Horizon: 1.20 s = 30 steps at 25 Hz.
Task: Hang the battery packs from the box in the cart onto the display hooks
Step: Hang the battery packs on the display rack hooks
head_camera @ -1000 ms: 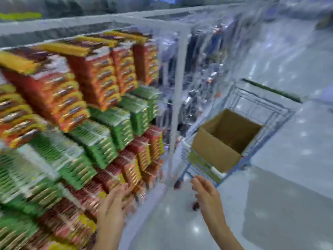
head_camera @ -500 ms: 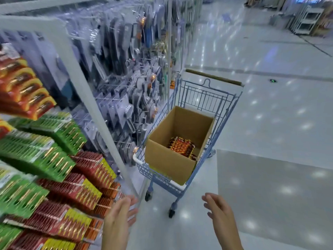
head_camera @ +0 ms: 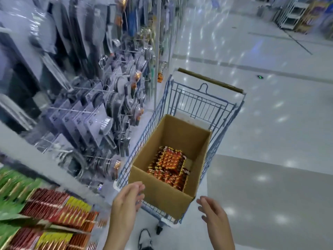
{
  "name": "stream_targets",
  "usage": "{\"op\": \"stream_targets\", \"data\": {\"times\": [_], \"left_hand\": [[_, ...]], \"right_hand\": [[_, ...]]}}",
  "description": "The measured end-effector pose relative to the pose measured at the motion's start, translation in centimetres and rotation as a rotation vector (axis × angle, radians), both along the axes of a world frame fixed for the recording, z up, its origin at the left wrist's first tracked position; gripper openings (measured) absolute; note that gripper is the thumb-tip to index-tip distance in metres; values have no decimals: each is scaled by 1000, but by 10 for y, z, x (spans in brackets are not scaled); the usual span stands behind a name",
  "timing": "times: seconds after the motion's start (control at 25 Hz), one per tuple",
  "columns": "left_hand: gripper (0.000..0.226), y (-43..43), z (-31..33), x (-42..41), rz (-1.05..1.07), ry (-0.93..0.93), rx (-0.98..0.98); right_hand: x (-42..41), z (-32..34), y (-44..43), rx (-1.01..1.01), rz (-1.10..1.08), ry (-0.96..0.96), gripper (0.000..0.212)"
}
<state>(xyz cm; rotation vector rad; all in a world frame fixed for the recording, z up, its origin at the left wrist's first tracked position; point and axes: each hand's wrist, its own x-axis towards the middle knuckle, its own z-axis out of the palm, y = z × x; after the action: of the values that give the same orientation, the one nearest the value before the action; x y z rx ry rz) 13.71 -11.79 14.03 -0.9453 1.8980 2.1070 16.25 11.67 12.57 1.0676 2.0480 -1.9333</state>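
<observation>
Both hands [head_camera: 126, 202] empty, battery packs [head_camera: 169, 166] in box [head_camera: 162, 193]

Brown box [head_camera: 162, 197], blue cart [head_camera: 198, 103], orange-and-red battery packs [head_camera: 169, 165].

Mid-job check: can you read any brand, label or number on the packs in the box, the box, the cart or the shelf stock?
No text can be read here.
box: no print on the sides shown.
battery packs inside it: red, orange and yellow print, too blurred to read.
cart: no label visible.
hanging packs at lower left: too blurred.
grey packages on the hooks: too blurred.
</observation>
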Motion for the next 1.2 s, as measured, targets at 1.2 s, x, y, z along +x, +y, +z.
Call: {"op": "stream_targets", "data": {"times": [1.2], "left_hand": [[57,90,-408,-362,300,-834,102]], "right_hand": [[-285,-127,40,-83,49,-412,10]]}}
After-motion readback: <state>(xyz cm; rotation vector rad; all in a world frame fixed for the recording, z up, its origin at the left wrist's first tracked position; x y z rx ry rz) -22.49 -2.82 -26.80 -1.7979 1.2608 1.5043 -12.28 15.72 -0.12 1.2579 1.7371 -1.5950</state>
